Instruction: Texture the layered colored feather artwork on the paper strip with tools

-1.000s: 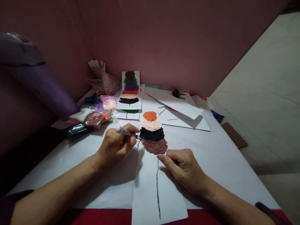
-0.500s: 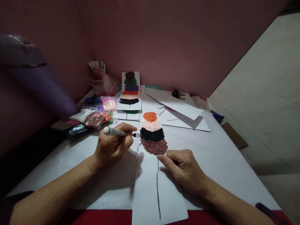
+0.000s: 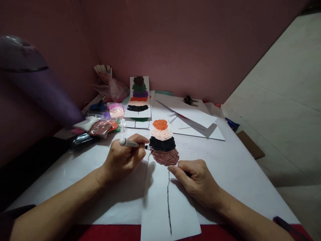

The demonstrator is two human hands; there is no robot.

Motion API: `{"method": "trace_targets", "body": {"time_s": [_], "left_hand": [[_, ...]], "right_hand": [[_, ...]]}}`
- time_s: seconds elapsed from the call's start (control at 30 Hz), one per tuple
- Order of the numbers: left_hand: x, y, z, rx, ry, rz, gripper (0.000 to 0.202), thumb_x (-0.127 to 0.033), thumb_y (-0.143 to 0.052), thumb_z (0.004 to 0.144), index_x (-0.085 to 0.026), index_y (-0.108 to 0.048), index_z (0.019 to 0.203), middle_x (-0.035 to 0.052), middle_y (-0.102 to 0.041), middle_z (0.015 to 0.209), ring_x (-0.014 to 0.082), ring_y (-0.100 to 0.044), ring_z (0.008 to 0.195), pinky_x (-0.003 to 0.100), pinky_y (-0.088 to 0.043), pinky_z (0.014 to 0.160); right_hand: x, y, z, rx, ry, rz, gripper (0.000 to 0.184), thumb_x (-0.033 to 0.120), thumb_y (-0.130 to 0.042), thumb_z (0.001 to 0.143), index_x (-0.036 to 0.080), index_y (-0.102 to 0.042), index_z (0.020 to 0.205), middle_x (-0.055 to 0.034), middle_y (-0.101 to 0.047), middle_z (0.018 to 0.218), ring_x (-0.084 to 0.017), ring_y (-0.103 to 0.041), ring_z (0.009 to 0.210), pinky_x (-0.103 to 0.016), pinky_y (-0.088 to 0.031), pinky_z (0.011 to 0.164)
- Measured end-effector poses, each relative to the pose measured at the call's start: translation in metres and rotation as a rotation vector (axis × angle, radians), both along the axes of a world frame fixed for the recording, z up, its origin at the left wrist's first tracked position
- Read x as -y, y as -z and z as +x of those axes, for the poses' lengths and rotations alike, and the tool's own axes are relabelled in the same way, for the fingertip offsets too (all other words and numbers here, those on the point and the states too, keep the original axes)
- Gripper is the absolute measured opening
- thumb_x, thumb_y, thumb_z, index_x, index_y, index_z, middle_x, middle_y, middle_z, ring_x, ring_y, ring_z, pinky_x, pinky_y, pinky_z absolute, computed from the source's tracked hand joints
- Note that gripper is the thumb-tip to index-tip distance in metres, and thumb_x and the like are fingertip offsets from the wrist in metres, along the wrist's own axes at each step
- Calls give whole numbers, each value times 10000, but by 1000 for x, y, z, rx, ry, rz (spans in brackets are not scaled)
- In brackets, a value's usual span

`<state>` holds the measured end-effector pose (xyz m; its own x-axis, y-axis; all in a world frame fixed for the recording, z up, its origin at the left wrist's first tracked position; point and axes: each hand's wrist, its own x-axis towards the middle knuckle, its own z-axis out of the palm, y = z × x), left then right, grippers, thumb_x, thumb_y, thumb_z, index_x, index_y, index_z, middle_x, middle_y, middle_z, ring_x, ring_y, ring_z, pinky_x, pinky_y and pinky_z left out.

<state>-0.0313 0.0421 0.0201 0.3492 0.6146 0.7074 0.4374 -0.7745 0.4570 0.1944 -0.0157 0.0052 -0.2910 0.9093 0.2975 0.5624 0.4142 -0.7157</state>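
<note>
Paper strip on the table, long axis running away from the person, clay bands at the far half, orange end farthest; drawn line at the near half. Strip lies between the hands. Left hand pinches a pen-like tool, fingers closed round it, its prongs pointing right at the bands' left edge. Right hand: fingers curled, thumb on strip below the brown band; whether it grips the paper, cannot tell. Clay packets beyond the left hand.
</note>
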Motion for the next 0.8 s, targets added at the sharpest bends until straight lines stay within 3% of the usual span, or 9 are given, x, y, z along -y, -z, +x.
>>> {"method": "trace_targets", "body": {"time_s": [0.2,0.8], "left_hand": [[-2,-1,0,-16,-85,51,160,-83,-485,832,-125,-637,856,-25,-590,588,81,-508,461,191,-425,468],[-1,0,0,-25,-26,10,169,-75,-476,844,-135,-629,884,-43,-568,582,69,-517,464,180,-436,467]], "right_hand": [[-1,0,0,-9,-9,13,479,305,-513,931,212,-239,550,70,-228,486,-77,-222,452,-242,-204,429],[-1,-1,0,-1,6,-3,485,309,-515,930,207,-241,544,72,-235,481,-73,-221,454,-236,-207,436]]}}
